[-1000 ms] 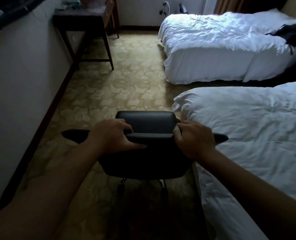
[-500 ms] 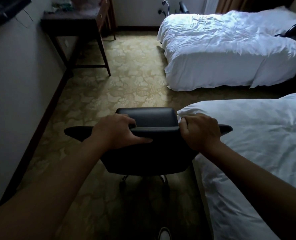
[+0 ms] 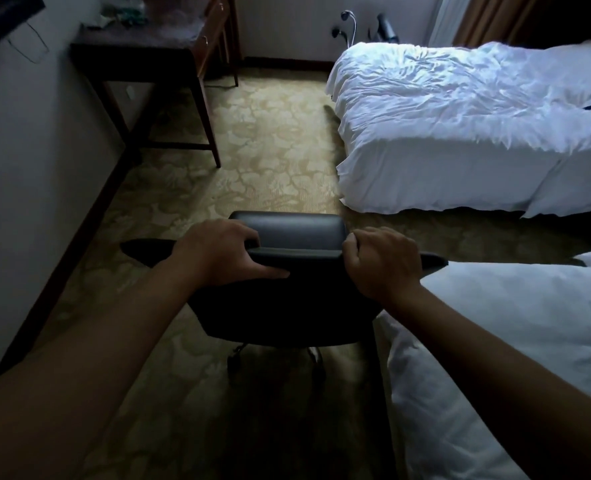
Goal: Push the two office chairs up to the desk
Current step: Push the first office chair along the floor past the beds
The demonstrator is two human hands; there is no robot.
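A black office chair (image 3: 297, 233) stands on the carpet directly in front of me, seen from behind and above, its castors partly visible below the seat. My left hand (image 3: 217, 252) grips the top edge of the backrest on the left. My right hand (image 3: 382, 259) grips the same edge on the right. A dark wooden desk (image 3: 138, 51) stands against the left wall at the far left, with clutter on top and open legroom beneath. Part of another dark chair (image 3: 387, 29) shows by the far wall, behind the far bed.
A near bed (image 3: 515, 341) with white bedding lies close on the right of the chair. A far bed (image 3: 460, 126) fills the right middle. The wall with a dark baseboard (image 3: 79, 230) runs along the left. Patterned carpet (image 3: 269, 150) stretches between chair and desk.
The chair has rolled forward along the carpet with both hands still on its backrest. The desk and the far bed appear nearer and lower in view.
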